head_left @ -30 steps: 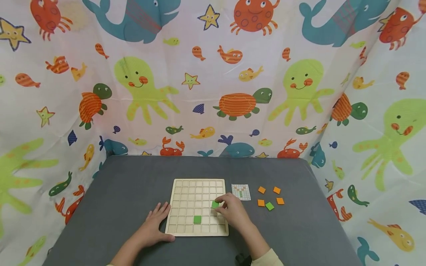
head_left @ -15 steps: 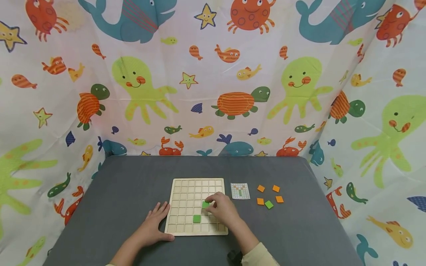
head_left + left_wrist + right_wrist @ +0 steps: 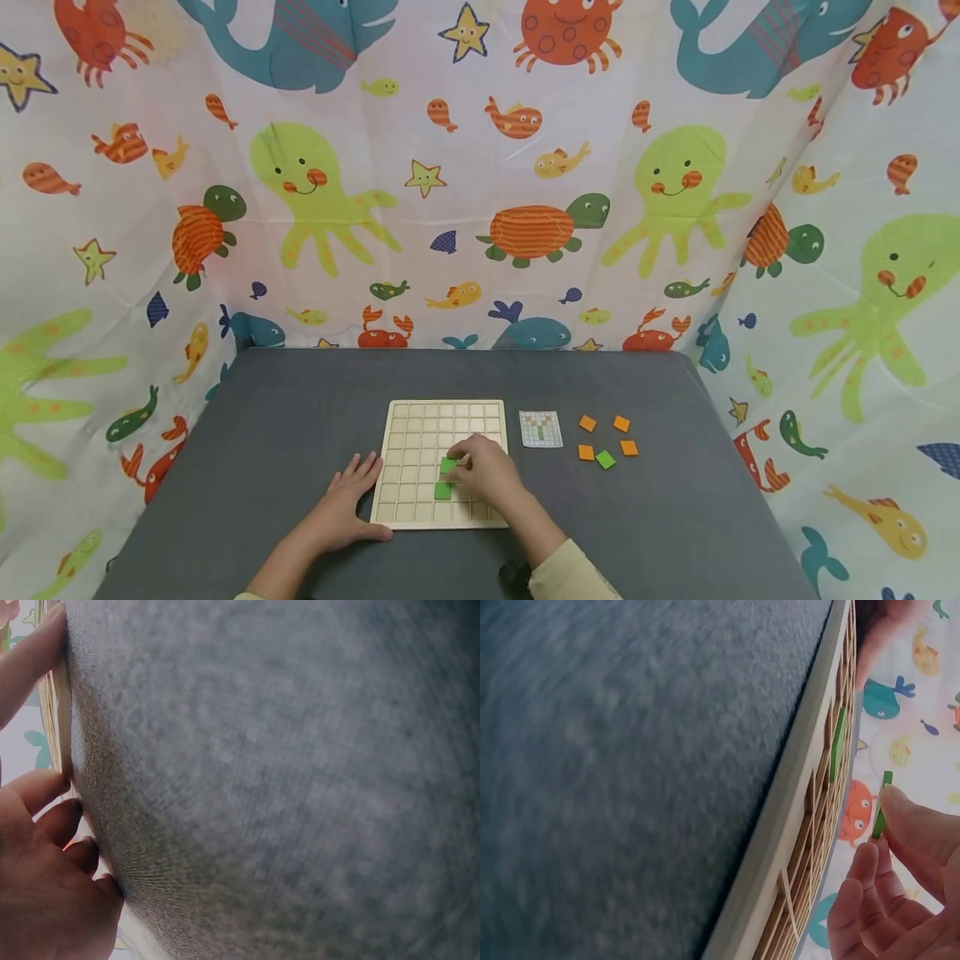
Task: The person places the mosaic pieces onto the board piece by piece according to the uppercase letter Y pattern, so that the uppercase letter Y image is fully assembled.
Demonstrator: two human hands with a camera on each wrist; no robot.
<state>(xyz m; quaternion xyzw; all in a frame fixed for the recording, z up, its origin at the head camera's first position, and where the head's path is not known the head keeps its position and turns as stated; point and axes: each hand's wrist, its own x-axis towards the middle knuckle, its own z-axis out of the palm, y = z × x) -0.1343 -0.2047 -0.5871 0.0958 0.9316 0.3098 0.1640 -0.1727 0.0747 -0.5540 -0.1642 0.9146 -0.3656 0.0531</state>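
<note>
Right grip (image 3: 487, 472) was narrow, pinching a green tile (image 3: 447, 465) between thumb and fingers. We saw it raised clear of the grid board (image 3: 405, 442) in the right wrist view, and just beyond the seated green tile (image 3: 442, 491) in the head view. Left grip (image 3: 341, 508) lay spread, touching the board's left edge and near-left corner. To seat the tile well, we judged it best kept level, squared to the cell walls and released only once flat, with the board braced. Grey cloth covered the table (image 3: 300, 417); a printed card (image 3: 541, 429), four orange tiles (image 3: 588, 423) and a loose green tile (image 3: 605, 459) lay right of the board. Sea-animal curtains (image 3: 465, 125) hung behind and on both sides.
</note>
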